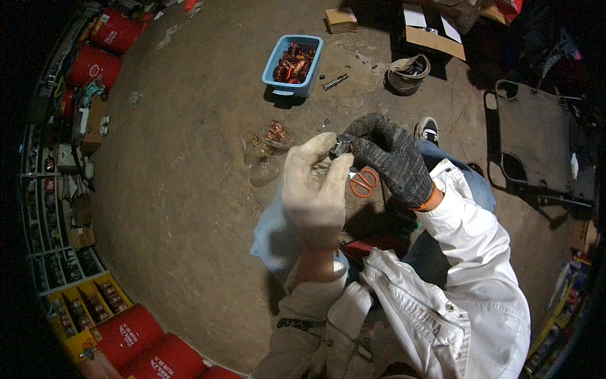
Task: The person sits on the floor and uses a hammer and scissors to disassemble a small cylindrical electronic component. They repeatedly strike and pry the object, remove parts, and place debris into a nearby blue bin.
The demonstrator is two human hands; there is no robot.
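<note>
My left hand [314, 180], in a cream knit glove, pinches a small dark metal-looking part [341, 146] between thumb and fingers. My right hand [392, 158], gloved in dark grey with an orange cuff, grips the same part from the other side. Its exact kind is too small to tell. Below the fingers show the orange handles of a pair of scissors [363, 182]; the blades are hidden. Beyond my left hand, copper-coloured scraps [278, 133] lie on a clear plastic bag [262, 169] on the floor.
A blue plastic tub [276, 83] of copper-coloured coils stands ahead. Near it are a metal rod [336, 81], a bucket [407, 79], a small cardboard box [341, 21] and an open carton [434, 43]. A folding chair [536, 129] stands right; red drums [95, 66] and shelves line the left.
</note>
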